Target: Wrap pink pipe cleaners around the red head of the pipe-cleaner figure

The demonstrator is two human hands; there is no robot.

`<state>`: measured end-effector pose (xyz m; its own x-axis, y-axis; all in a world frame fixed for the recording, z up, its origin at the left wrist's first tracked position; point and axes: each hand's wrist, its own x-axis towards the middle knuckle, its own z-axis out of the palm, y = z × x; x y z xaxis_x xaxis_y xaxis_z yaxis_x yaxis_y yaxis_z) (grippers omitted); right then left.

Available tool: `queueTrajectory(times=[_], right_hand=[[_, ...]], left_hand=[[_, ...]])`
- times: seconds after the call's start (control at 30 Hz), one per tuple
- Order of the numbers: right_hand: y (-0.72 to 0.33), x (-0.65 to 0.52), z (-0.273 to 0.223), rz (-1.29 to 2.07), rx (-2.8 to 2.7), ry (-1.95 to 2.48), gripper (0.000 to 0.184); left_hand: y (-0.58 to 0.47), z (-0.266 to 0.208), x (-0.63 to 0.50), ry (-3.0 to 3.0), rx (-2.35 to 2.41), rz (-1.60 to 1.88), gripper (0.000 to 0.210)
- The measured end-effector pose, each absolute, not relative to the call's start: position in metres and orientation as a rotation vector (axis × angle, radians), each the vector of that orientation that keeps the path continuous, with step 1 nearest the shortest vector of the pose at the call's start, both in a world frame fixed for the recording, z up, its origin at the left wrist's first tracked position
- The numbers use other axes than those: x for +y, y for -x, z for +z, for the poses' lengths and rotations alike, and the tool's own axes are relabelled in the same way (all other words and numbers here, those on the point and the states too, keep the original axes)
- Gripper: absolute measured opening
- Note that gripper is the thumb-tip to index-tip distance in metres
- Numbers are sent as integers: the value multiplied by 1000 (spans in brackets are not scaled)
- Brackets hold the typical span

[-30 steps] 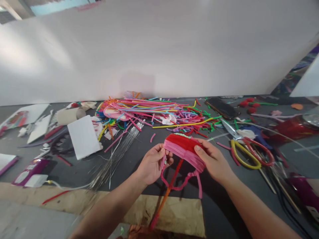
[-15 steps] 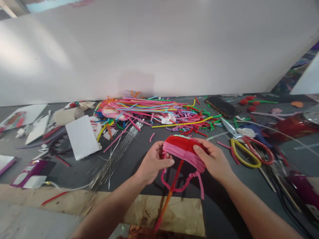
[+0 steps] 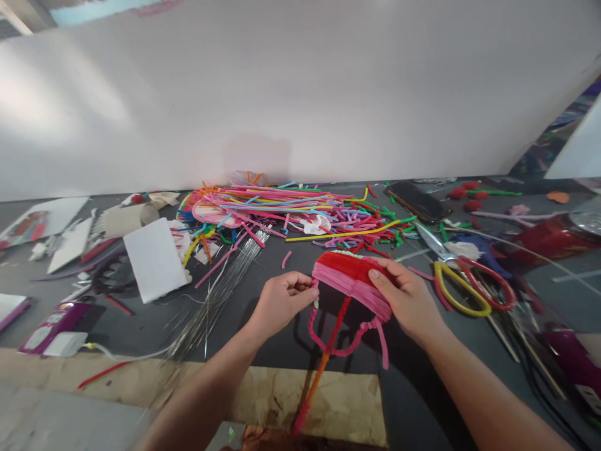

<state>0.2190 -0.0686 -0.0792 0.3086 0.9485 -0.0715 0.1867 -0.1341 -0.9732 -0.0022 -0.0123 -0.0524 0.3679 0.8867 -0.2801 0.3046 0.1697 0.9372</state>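
A pipe-cleaner craft piece (image 3: 350,279), banded in red and pink with a pale green edge, is held up over the dark table. My right hand (image 3: 406,294) grips its right end, thumb on the near face and fingers behind. At the left end, my left hand (image 3: 286,304) pinches the pink twisted pipe cleaner (image 3: 313,329) near the corner, its fingers bent. That twisted strand loops below the piece, and a short straight pink end hangs at the right. A red and orange twisted stem (image 3: 322,369) slants down from the piece toward the table's near edge.
A heap of coloured pipe cleaners (image 3: 282,210) lies against the white panel (image 3: 300,94). Scissors (image 3: 462,285) with red and yellow handles and a phone (image 3: 420,200) lie right. Thin wires (image 3: 220,294), a white card (image 3: 154,260) and a paper roll (image 3: 129,219) lie left.
My left hand has slid slightly left and off the band's face to a pinch at its left corner. The piece has shifted slightly right, with my right hand still gripping it.
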Motion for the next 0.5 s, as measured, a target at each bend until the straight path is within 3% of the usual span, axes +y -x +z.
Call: queueTrajectory(times=[0.5], right_hand=[[-219,-67,-83,1131,-881,1343,37]], left_hand=[[2,-60,-10,-722,865,476,26]])
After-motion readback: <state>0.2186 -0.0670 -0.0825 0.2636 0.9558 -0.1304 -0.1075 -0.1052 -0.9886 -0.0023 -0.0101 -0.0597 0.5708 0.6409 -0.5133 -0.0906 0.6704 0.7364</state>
